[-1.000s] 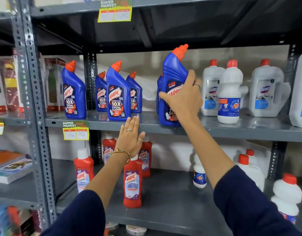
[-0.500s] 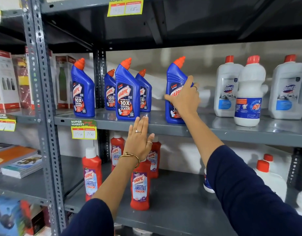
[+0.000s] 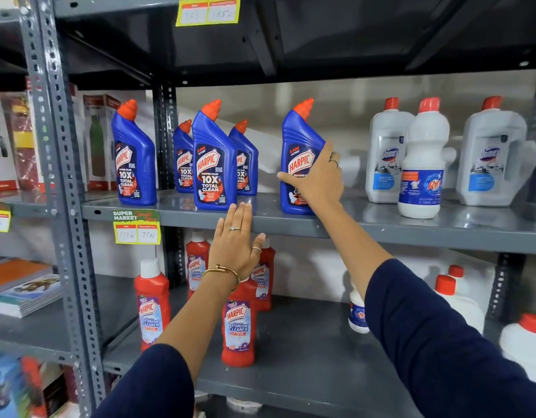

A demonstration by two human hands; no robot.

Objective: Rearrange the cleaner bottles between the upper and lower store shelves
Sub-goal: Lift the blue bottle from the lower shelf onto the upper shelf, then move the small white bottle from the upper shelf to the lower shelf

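A blue bottle (image 3: 300,155) stands upright on the upper shelf (image 3: 381,229), grasped around its middle by the right hand (image 3: 316,176). The left hand (image 3: 238,242) is released, fingers flat at the shelf's front edge. 4 more blue bottles (image 3: 212,158) stand left; red bottles (image 3: 239,324) stand on the lower shelf (image 3: 306,363).

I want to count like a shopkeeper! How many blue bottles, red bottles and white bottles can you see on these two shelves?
Blue bottles, upper shelf: 5
Red bottles, lower shelf: 4
White bottles, both shelves, counting those partly hidden: 7
Total: 16
The right hand holds one blue bottle.
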